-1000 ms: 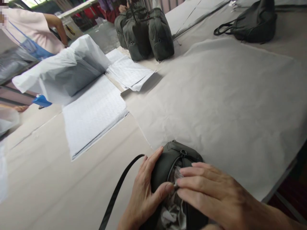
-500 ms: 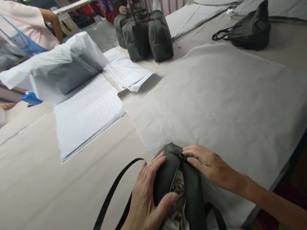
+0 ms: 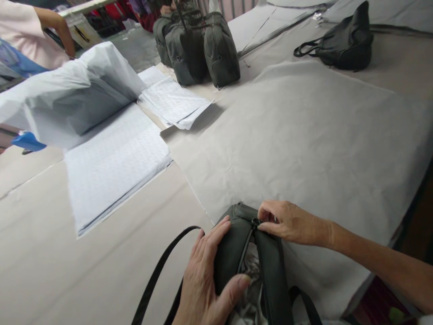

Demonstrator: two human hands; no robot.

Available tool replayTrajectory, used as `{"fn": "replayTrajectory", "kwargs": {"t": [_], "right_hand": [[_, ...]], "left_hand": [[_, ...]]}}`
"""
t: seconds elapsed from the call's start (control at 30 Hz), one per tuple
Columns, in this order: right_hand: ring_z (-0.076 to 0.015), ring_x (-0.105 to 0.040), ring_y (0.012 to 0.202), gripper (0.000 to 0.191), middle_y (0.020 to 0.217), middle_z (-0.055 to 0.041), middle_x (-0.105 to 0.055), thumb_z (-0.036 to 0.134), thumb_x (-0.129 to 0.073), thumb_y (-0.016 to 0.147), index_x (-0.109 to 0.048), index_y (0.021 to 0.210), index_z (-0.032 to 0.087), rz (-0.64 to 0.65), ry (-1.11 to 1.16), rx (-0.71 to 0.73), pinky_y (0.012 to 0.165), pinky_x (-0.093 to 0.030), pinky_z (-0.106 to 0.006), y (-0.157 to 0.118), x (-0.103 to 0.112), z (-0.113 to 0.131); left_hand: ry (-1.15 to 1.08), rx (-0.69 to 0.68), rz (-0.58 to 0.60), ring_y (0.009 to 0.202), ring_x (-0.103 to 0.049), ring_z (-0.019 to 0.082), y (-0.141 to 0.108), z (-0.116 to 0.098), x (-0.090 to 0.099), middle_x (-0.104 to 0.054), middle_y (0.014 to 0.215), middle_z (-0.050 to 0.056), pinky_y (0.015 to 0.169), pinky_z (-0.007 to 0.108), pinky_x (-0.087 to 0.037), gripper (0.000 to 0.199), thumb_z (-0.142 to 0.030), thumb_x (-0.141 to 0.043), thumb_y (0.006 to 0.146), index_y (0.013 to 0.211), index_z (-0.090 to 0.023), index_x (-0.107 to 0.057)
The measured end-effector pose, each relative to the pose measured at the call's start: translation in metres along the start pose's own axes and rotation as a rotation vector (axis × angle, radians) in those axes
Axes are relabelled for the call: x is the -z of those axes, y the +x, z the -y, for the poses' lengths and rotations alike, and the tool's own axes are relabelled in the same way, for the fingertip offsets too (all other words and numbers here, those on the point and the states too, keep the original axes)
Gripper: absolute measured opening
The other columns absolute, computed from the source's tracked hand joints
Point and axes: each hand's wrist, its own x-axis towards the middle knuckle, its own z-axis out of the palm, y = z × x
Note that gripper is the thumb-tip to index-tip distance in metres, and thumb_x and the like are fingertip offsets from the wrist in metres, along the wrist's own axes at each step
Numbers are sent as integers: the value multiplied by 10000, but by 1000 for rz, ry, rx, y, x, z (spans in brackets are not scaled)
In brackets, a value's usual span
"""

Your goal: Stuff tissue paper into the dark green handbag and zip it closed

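Observation:
A dark green-grey bag (image 3: 272, 271) stands at the bottom centre, its zipper partly open along the top and a shiny grey lining (image 3: 252, 266) showing inside. My left hand (image 3: 206, 275) lies flat on the bag's left side, fingers stretched forward and thumb over the opening. At the far end of the zipper, my right hand (image 3: 287, 222) pinches the zipper pull (image 3: 256, 222) between thumb and forefinger. A black strap (image 3: 162, 264) loops out to the left of the bag. The bag's near end is cut off by the frame.
Several similar bags (image 3: 221, 52) stand at the back, and a slouched dark bag (image 3: 348, 45) lies at the back right. To the left are stacked white sheets (image 3: 118, 167) and a plastic-wrapped bundle (image 3: 84, 90). Grey paper (image 3: 304, 131) covers the table. A person's arm (image 3: 59, 29) shows upper left.
My right hand's fingers have curled from lying extended into a pinch at the zipper pull. My left hand stays on the bag. The view has shifted slightly.

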Motion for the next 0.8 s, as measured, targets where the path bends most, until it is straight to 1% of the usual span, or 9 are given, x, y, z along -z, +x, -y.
{"fn": "replayTrajectory", "kwargs": {"t": [0.1, 0.2, 0.3, 0.47, 0.57, 0.63, 0.67, 0.73, 0.8], "right_hand": [[-128, -519, 711, 141, 799, 2, -597, 241, -666, 895, -584, 808, 167, 19, -36, -3, 671, -373, -270, 0, -1, -1], [-127, -490, 706, 159, 806, -3, -569, 228, -613, 924, -556, 787, 170, 29, -97, 102, 668, -354, -275, -1, -2, -4], [-127, -473, 697, 128, 805, -3, -551, 200, -571, 929, -528, 811, 176, 44, -115, 197, 658, -348, -275, -2, -1, -8], [-123, -453, 636, 105, 739, 19, -537, 207, -523, 949, -501, 847, 191, 45, -72, 173, 615, -326, -272, -4, 3, -4], [-132, -508, 694, 33, 795, 3, -580, 162, -528, 925, -526, 902, 186, 77, -10, 157, 648, -366, -264, -3, 4, 0], [-146, -533, 764, 18, 857, -22, -603, 171, -537, 924, -550, 914, 179, 78, -29, 174, 703, -387, -275, -2, 6, 0], [-155, -532, 785, 54, 866, -32, -604, 200, -537, 936, -557, 891, 177, 82, -59, 186, 725, -386, -285, 0, 6, 0], [-158, -513, 769, 186, 818, -30, -583, 275, -516, 961, -547, 804, 179, 117, -89, 195, 724, -371, -298, 2, 8, -1], [-140, -477, 682, 295, 707, -5, -530, 361, -505, 961, -522, 727, 183, 194, 35, 137, 656, -352, -283, 2, 9, 2]], "left_hand": [[7, -9, -3, 1436, -445, 349, 1, -1, 2, -492, 1551, 63, 1223, 631, -269, 671, -573, -552, 943, 1526, -337, -316], [8, 25, 22, 1430, -456, 339, 2, -3, 5, -481, 1560, 62, 1226, 630, -261, 650, -549, -546, 960, 1528, -347, -304], [-9, 24, 20, 1431, -452, 351, 1, -4, 7, -484, 1558, 65, 1222, 638, -264, 653, -567, -545, 955, 1525, -350, -310], [-57, 38, 46, 1437, -447, 338, -1, -3, 8, -453, 1581, 42, 1248, 625, -205, 661, -632, -500, 956, 1531, -381, -294], [-82, 43, 50, 1440, -446, 315, 0, -2, 8, -449, 1585, 30, 1258, 597, -189, 594, -616, -434, 991, 1525, -388, -306], [-82, 53, 50, 1447, -438, 297, 1, -1, 7, -454, 1581, 12, 1259, 581, -195, 533, -582, -404, 1014, 1510, -402, -322], [-79, 60, 49, 1448, -438, 289, 1, -1, 7, -456, 1580, 2, 1259, 575, -196, 509, -565, -394, 1023, 1504, -410, -326], [-70, 74, 49, 1457, -426, 277, 1, -1, 5, -447, 1586, -8, 1261, 564, -187, 489, -541, -388, 1033, 1501, -415, -322], [-57, 75, 50, 1467, -410, 263, 1, -3, 4, -432, 1595, -8, 1265, 548, -169, 493, -533, -383, 1038, 1509, -411, -301]]}}
